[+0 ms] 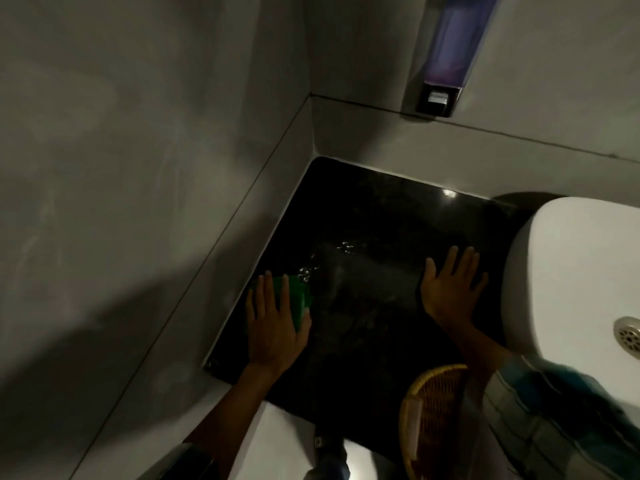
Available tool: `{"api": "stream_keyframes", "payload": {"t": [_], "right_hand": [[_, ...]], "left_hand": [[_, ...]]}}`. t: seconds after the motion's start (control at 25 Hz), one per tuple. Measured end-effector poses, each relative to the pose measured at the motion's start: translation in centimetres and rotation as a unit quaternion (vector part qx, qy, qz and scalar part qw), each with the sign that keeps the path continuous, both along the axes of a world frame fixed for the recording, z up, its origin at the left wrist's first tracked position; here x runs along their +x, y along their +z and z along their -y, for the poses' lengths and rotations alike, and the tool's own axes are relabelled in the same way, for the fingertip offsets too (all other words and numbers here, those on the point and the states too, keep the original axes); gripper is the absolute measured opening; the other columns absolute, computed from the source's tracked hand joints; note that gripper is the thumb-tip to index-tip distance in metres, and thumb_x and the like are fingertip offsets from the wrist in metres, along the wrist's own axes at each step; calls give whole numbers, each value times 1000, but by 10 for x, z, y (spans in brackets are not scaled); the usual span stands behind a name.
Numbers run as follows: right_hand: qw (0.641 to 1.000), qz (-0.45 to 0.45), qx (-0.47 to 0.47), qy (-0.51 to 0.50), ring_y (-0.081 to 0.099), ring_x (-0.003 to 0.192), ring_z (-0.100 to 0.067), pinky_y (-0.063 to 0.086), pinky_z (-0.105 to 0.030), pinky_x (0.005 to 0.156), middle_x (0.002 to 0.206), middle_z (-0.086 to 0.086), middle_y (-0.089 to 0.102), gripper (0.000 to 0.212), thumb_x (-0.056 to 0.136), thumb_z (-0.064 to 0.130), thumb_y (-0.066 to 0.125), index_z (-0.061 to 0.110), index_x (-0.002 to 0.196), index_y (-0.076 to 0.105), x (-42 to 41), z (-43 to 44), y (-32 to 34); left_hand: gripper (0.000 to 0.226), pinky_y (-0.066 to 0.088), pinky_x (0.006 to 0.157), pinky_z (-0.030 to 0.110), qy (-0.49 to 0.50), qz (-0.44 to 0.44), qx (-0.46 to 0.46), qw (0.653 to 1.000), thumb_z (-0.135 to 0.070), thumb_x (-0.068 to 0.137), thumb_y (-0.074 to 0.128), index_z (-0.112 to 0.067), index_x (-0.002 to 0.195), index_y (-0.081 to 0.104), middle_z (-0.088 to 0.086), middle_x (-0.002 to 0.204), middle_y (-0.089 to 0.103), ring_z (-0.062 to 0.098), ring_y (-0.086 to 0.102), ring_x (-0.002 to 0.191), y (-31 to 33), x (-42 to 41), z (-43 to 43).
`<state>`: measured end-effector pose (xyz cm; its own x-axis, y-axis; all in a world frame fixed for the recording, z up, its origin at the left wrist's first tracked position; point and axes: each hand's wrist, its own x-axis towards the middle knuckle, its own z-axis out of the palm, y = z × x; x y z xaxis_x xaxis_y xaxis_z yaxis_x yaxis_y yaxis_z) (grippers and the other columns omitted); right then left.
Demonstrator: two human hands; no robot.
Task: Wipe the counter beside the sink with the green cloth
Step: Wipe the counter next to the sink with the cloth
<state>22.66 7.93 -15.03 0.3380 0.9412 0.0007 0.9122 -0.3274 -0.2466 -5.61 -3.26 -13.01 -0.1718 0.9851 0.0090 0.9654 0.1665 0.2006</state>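
Against the corner where 2 grey walls (pixel 138 168) meet, the black bench (pixel 374 220) fills the middle of the view, glossy and wet, with beads of water (pixel 332 254) near its centre. Its left edge runs tight along the left wall, its far edge along the back wall, and its near edge drops off above a pale floor. To the right, the white sink (pixel 571 271) stands on the bench, its rounded rim closing off that side; a metal drain (pixel 628 337) shows in the basin. Between wall and sink the dark surface lies open, most of all toward the far corner.

High on the back wall hangs a soap dispenser (pixel 446 53), well clear of the bench. At the near edge, a woven basket (pixel 433 410) sits just beside the sink.

On the right, the right hand (pixel 450 289) lies flat on the bench just beside the sink's rim, its grip spread wide and holding nothing. By the left wall, the left hand (pixel 273 323) presses palm-down on the green cloth (pixel 294 296), fingers stretched out over it. That cloth lies flat on the bench close to its left edge, touching the wet patch.
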Motion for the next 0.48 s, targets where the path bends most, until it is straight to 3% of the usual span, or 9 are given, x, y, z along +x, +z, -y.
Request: {"api": "stream_keyframes", "payload": {"t": [0.12, 0.2, 0.36, 0.48], "right_hand": [[999, 23, 39, -23, 28, 143, -35, 21, -58, 113, 152, -24, 34, 59, 97, 44, 35, 6, 142, 36, 3, -1, -8], [998, 33, 43, -34, 28, 143, -34, 21, -56, 113, 152, -22, 35, 58, 97, 45, 34, 8, 142, 37, 4, -2, -11], [997, 47, 42, -35, 28, 144, -31, 21, -55, 114, 153, -19, 35, 59, 96, 46, 32, 10, 142, 38, 2, -3, -10], [999, 26, 32, -28, 22, 146, -30, 17, -56, 115, 155, -18, 30, 60, 96, 46, 31, 11, 144, 34, 5, -2, -5]], "left_hand": [[75, 27, 111, 60, 84, 9, 7, 996, -50, 85, 37, -4, 145, 35, 30, 149, 37, 45, 32, 139, -8, 21, -69], [73, 26, 111, 62, 60, 13, 14, 998, -48, 82, 40, -6, 141, 43, 33, 145, 40, 48, 35, 137, -10, 43, -119], [60, 22, 113, 60, -134, -22, 53, 989, -46, 84, 47, -15, 135, 54, 30, 145, 44, 45, 35, 138, -12, 99, -158], [63, 17, 117, 57, -262, -48, 9, 964, -50, 84, 45, -25, 142, 44, 21, 155, 34, 37, 24, 146, -10, 92, -115]]}}
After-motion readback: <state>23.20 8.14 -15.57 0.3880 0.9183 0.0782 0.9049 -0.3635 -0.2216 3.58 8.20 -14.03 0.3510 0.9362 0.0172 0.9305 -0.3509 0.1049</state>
